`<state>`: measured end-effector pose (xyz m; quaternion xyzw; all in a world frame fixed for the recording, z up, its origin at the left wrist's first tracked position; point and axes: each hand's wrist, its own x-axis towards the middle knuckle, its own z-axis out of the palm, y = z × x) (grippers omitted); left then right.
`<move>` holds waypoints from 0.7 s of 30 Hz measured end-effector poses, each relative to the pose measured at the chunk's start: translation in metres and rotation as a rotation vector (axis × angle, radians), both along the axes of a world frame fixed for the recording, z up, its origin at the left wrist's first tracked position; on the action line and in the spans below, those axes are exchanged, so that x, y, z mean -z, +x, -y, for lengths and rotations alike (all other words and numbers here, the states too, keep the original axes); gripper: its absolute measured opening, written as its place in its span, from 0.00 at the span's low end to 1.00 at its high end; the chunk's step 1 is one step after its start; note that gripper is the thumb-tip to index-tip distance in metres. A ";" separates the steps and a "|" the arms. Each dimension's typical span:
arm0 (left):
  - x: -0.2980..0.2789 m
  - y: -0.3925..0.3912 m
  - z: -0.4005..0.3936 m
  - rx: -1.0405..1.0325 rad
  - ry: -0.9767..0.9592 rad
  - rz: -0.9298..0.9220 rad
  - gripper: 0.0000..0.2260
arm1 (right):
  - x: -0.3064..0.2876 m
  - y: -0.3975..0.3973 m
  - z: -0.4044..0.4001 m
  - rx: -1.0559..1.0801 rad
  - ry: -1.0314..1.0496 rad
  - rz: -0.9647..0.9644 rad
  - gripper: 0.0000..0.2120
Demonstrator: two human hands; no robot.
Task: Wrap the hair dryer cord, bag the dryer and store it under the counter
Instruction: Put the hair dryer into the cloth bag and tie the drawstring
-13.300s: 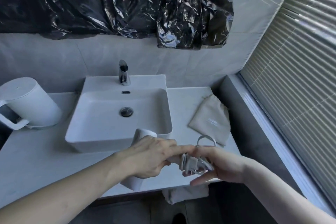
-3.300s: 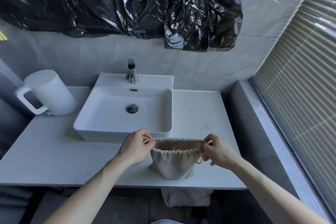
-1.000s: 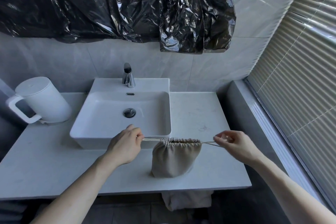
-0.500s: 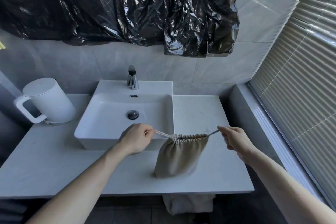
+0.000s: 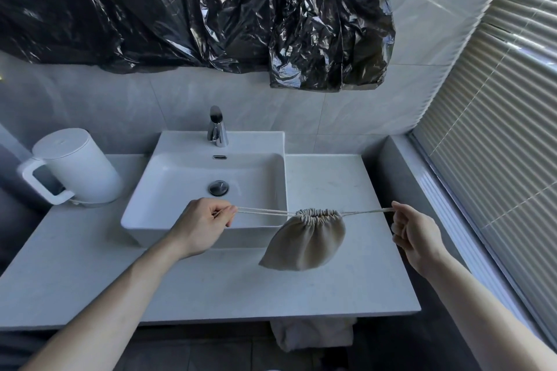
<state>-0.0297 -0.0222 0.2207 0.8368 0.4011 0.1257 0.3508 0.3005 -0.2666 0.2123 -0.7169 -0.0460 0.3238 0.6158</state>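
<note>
A beige cloth drawstring bag (image 5: 306, 242) hangs above the counter (image 5: 337, 289), its mouth gathered tight. The hair dryer is hidden inside it. My left hand (image 5: 202, 226) pinches the left drawstring (image 5: 262, 211) in front of the sink. My right hand (image 5: 413, 232) pinches the right drawstring (image 5: 367, 212) near the counter's right side. Both strings are stretched taut and nearly level, and the bag's bottom tilts to the left just over the countertop.
A white square sink (image 5: 208, 187) with a chrome tap (image 5: 217, 128) sits behind the bag. A white kettle (image 5: 75, 169) stands at the left. Black plastic sheeting (image 5: 211, 9) covers the wall above. Window blinds (image 5: 497, 135) are on the right. A white towel (image 5: 313, 336) hangs under the counter.
My hands have pulled farther apart along the drawstrings, the bag's mouth has cinched smaller, and the bag has lifted off the counter and shifted right.
</note>
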 end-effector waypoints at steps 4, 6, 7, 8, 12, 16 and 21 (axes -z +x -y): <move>-0.002 -0.008 -0.005 -0.025 -0.017 0.004 0.19 | -0.004 -0.005 -0.005 -0.033 -0.022 0.046 0.26; -0.001 -0.012 -0.008 -0.047 -0.013 -0.003 0.19 | -0.005 -0.004 -0.008 -0.062 -0.049 0.071 0.26; -0.001 -0.014 -0.009 -0.063 -0.019 0.000 0.19 | -0.005 -0.003 -0.010 -0.074 -0.067 0.082 0.26; -0.001 -0.016 -0.011 -0.073 -0.029 0.007 0.19 | -0.006 -0.003 -0.011 -0.078 -0.083 0.091 0.26; -0.002 -0.021 -0.013 -0.084 -0.026 0.000 0.18 | -0.010 -0.002 -0.017 -0.096 -0.090 0.129 0.26; 0.005 -0.025 -0.013 -0.084 0.003 -0.030 0.19 | -0.011 -0.002 -0.021 -0.109 -0.091 0.154 0.26; 0.011 -0.036 -0.014 -0.059 0.044 -0.101 0.18 | -0.010 -0.006 -0.023 -0.145 -0.096 0.222 0.24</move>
